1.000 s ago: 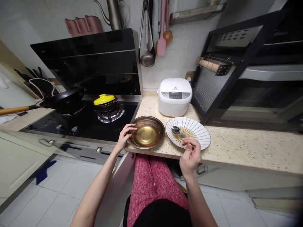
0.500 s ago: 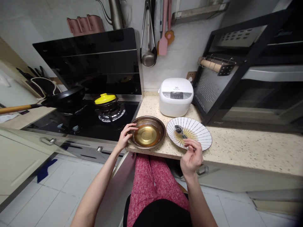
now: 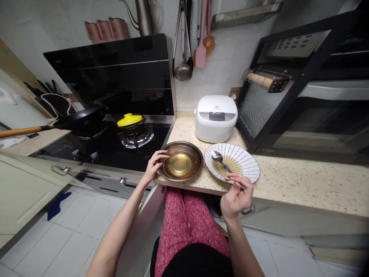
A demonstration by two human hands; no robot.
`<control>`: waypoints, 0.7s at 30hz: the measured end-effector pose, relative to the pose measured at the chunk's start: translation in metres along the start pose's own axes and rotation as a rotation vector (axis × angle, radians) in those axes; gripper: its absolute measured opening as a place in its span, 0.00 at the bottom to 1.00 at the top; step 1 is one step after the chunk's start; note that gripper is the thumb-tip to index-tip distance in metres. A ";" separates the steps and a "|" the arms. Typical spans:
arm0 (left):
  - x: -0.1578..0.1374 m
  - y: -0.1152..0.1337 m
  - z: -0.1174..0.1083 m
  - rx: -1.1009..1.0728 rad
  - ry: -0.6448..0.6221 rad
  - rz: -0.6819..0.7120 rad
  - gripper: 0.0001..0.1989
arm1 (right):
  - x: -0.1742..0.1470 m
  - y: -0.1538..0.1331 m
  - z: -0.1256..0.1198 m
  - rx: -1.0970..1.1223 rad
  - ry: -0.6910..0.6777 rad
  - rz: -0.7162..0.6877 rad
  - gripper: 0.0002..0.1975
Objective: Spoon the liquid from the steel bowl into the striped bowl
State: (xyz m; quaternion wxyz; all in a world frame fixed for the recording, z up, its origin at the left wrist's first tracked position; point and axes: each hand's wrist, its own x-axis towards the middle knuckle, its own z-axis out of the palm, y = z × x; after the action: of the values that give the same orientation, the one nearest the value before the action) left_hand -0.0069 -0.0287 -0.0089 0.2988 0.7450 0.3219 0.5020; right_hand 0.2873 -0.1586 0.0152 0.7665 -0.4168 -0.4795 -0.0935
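1. speckled countertop (image 3: pixel 288 184): supports metal bowl (image 3: pixel 197 154) and striped plate (image 3: pixel 249 163), side by side.
2. right hand (image 3: pixel 236 195): pinches handle of spoon (image 3: pixel 216 156); spoon head lies within plate outline, contact unclear.
3. left hand (image 3: pixel 152 167): fingers over metal bowl's left rim; firmness of grip cannot be told.
4. status: amber liquid (image 3: pixel 180 165) present in metal bowl, yellowish liquid (image 3: pixel 235 165) on striped plate. judged incomplete: spoon not yet released.
5. rear: white rice cooker (image 3: pixel 216 130) behind plate; yellow-lidded pot (image 3: pixel 129 120) over burner, left.
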 end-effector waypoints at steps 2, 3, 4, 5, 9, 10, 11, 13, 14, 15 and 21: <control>0.000 0.000 0.000 0.000 0.002 0.000 0.18 | -0.004 -0.005 0.004 0.092 0.015 0.091 0.08; 0.000 -0.001 0.000 0.002 0.001 0.000 0.18 | -0.006 -0.007 0.006 0.132 0.010 0.135 0.08; 0.000 0.000 0.000 0.003 0.001 0.000 0.18 | -0.009 -0.009 0.008 0.161 -0.010 0.170 0.08; 0.000 0.000 0.000 0.004 0.000 0.000 0.18 | -0.012 -0.011 0.011 0.177 -0.039 0.199 0.08; 0.000 0.001 0.000 0.012 -0.005 -0.003 0.18 | -0.026 -0.013 0.021 0.188 -0.176 0.263 0.10; 0.000 0.002 0.000 0.013 -0.006 -0.004 0.18 | -0.029 -0.012 0.023 0.189 -0.203 0.277 0.10; 0.000 0.002 0.000 0.013 -0.007 -0.005 0.18 | -0.032 -0.012 0.026 0.193 -0.227 0.295 0.10; 0.000 0.003 0.000 0.009 -0.004 -0.006 0.18 | -0.038 -0.011 0.030 0.207 -0.266 0.345 0.10; 0.000 0.003 0.000 0.007 -0.004 -0.005 0.18 | -0.040 -0.010 0.032 0.218 -0.281 0.375 0.10; 0.000 0.003 0.000 0.005 -0.004 -0.004 0.18 | -0.042 -0.009 0.034 0.228 -0.294 0.405 0.10; 0.001 0.001 0.000 0.004 -0.007 0.007 0.18 | -0.048 -0.007 0.042 0.242 -0.348 0.488 0.11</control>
State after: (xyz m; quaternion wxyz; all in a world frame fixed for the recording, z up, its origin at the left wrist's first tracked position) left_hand -0.0068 -0.0286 -0.0079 0.2970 0.7485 0.3191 0.4998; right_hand 0.2312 -0.1448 -0.0120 0.7169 -0.4352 -0.4968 0.2234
